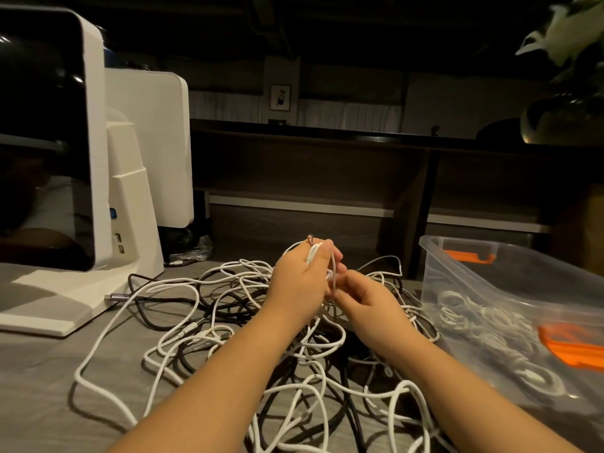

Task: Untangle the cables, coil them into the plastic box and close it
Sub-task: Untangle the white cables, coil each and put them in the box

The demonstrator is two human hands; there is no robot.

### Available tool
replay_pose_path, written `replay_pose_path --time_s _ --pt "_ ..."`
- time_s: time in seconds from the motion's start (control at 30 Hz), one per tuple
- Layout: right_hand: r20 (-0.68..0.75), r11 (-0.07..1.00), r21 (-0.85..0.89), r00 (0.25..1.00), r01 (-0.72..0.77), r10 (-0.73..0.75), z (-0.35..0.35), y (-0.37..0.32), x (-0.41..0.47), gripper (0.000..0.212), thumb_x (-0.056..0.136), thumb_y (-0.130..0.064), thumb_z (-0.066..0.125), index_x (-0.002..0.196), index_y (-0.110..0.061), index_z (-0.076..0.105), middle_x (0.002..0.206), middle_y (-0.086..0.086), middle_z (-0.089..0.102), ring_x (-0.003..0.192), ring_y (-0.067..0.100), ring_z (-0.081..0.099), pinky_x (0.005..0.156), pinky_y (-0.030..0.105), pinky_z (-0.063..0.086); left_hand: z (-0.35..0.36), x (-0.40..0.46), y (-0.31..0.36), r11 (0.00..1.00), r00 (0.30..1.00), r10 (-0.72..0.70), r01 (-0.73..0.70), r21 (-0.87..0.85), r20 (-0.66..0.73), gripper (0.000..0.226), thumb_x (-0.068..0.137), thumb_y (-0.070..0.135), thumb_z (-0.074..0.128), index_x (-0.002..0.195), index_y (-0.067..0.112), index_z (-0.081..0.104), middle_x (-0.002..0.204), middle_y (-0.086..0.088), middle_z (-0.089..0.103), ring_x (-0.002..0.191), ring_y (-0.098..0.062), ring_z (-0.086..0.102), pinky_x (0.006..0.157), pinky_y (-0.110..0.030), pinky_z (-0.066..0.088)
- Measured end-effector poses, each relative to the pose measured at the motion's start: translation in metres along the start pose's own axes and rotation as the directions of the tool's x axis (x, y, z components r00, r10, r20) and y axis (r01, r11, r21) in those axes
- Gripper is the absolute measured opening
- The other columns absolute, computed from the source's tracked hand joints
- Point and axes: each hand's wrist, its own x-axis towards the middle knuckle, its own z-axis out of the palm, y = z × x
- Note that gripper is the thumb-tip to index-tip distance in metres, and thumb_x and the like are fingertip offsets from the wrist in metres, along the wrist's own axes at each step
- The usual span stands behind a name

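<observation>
Head view: left hand [302,279] grips white cable [332,268]; right hand [369,300] pinches it.

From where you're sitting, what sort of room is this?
Probably a shop or café counter after hours, though I can't be sure: a white point-of-sale style screen on a stand, a long dark counter behind, and dim lighting.

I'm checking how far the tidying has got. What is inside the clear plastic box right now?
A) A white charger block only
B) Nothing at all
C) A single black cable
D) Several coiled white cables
D: through the wall of the clear plastic box, several coiled white cables show on its floor, while the tangled cable pile lies on the table and both hands work on a white cable.
</observation>
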Motion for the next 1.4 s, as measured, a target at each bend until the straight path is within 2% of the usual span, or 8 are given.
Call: replay_pose_path --time_s 0.13,0.23,0.3,0.57,0.93,1.1,1.23,1.4 --pt "0.061 0.978 -0.207 0.998 0.030 -0.018 -0.001 0.002 0.001 0.018 0.095 -0.022 0.061 0.081 -0.030 0.069 0.083 -0.010 0.067 0.078 0.002 0.061 0.071 0.020 0.047 -0.003 -0.002 0.018 0.873 0.992 -0.103 0.126 -0.471 0.075 0.037 0.106 0.034 0.039 0.086 0.013 0.062 0.062 0.003 0.061 0.051 -0.006 0.052 0.048 -0.018 0.042" --pt "0.127 0.892 -0.443 0.991 0.085 -0.031 -0.003 0.003 0.004 0.017 0.093 -0.016 0.060 0.079 -0.025 0.064 0.086 -0.007 0.062 0.081 0.010 0.057 0.073 0.025 0.045 -0.018 -0.001 0.030 0.319 0.952 -0.038 0.301 -0.899 0.305 0.035 0.097 0.039 0.048 0.075 0.016 0.063 0.053 0.008 0.050 0.043 -0.003 0.042 0.038 -0.012 0.034" --pt "0.137 0.856 -0.506 0.990 0.105 -0.041 -0.003 0.003 0.005 0.011 0.092 -0.014 0.059 0.089 -0.019 0.068 0.091 -0.006 0.060 0.086 0.013 0.055 0.072 0.023 0.043 -0.025 0.001 0.031 0.181 0.947 0.031 0.310 -0.933 0.321 0.034 0.095 0.040 0.052 0.074 0.017 0.065 0.053 0.009 0.049 0.042 -0.002 0.040 0.036 -0.011 0.034" --pt "0.079 0.994 -0.016 0.991 0.110 -0.108 -0.006 -0.004 -0.010 0.019 0.088 -0.027 0.070 0.104 -0.037 0.066 0.107 -0.019 0.064 0.094 0.006 0.066 0.083 0.032 0.058 -0.020 0.008 0.022 0.507 0.921 -0.390 0.212 -0.836 -0.003 0.034 0.106 0.040 0.039 0.093 0.016 0.060 0.057 0.008 0.052 0.043 -0.003 0.036 0.038 -0.015 0.029" --pt "-0.081 0.982 0.125 0.988 0.140 -0.131 -0.002 -0.012 -0.011 0.026 0.100 -0.029 0.050 0.091 -0.042 0.071 0.055 -0.007 0.049 0.054 0.004 0.046 0.057 0.021 0.040 -0.013 0.005 0.024 0.551 0.896 -0.438 0.211 -0.807 -0.065 0.041 0.107 0.043 0.036 0.102 0.013 0.065 0.080 0.000 0.077 0.085 -0.018 0.076 0.080 -0.041 0.056" --pt "0.269 0.997 -0.063 0.963 0.040 -0.022 0.002 -0.011 -0.011 0.023 0.100 -0.034 0.051 0.103 -0.030 0.074 0.057 -0.007 0.050 0.053 0.006 0.044 0.055 0.024 0.037 -0.013 0.002 0.025 0.501 0.899 -0.437 0.271 -0.822 0.030 0.038 0.106 0.044 0.038 0.097 0.016 0.063 0.070 0.005 0.070 0.054 -0.008 0.063 0.051 -0.023 0.048" --pt "0.312 0.995 -0.083 0.950 0.052 -0.024 0.002 -0.012 -0.012 0.019 0.099 -0.037 0.053 0.101 -0.041 0.071 0.101 0.010 0.073 0.096 0.029 0.067 0.089 0.044 0.052 -0.015 0.005 0.022 0.515 0.889 -0.457 0.271 -0.813 0.007 0.030 0.106 0.038 0.041 0.091 0.016 0.056 0.058 0.006 0.049 0.042 -0.004 0.031 0.037 -0.016 0.025" --pt "0.343 0.982 -0.139 0.936 0.129 -0.074 -0.001 -0.012 -0.014 0.018 0.100 -0.036 0.052 0.107 -0.037 0.069 0.101 0.003 0.071 0.094 0.019 0.065 0.086 0.037 0.051 -0.014 0.008 0.017 0.651 0.896 -0.436 0.248 -0.718 -0.087 0.018 0.106 0.026 0.044 0.099 0.015 0.056 0.061 0.007 0.046 0.043 -0.004 0.028 0.038 -0.017 0.024"
